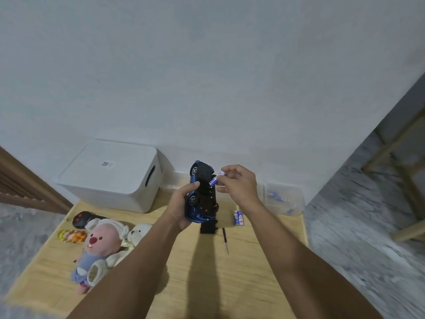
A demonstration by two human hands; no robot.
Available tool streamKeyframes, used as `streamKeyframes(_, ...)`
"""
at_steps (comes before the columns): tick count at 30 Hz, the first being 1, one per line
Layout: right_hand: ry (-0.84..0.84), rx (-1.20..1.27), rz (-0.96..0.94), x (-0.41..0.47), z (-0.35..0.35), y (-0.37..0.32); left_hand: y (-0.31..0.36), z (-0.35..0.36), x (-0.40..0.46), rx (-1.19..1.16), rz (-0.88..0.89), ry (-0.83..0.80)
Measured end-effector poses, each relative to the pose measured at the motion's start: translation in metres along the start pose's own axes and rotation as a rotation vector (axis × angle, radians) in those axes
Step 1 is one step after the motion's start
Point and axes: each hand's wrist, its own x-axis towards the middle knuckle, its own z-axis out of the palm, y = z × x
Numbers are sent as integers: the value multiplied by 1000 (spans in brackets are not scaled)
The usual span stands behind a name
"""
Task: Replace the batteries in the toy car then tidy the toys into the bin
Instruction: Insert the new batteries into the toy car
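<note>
- Blue toy car (202, 194) is up above the counter (253, 261), black underside facing us, wheels showing
- Left hand (181, 206) wraps its body; right hand (239, 185) pinches a battery (215, 180) at the underside
- Two batteries (238, 218) lie on the counter nearby

One blue toy car (202, 194); one white lidded bin (110, 176); two loose batteries (238, 218) at four o'clock of the car; one battery (216, 178) in hand; two plush toys (101, 247); one screwdriver (225, 240); one black remote (81, 219).
</note>
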Motion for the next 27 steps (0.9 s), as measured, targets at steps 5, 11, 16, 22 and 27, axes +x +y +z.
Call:
streamKeyframes(5, 36, -95, -76, -1, 6, -3, 0, 2, -1, -26, 33, -9)
streamKeyframes(11, 106, -188, -146, -5, 9, 4, 1, 7, -3, -79, 59, -36)
streamKeyframes(16, 118, -259, -159, -9, 13, 11, 1, 14, -1, -100, 39, -30)
streamKeyframes(22, 82, -432, -294, -12, 13, 17, 1, 15, 1, -103, 31, -21)
streamKeyframes(27, -14, -628, -402, -18, 13, 24, 2, 12, 2, -109, 16, -7)
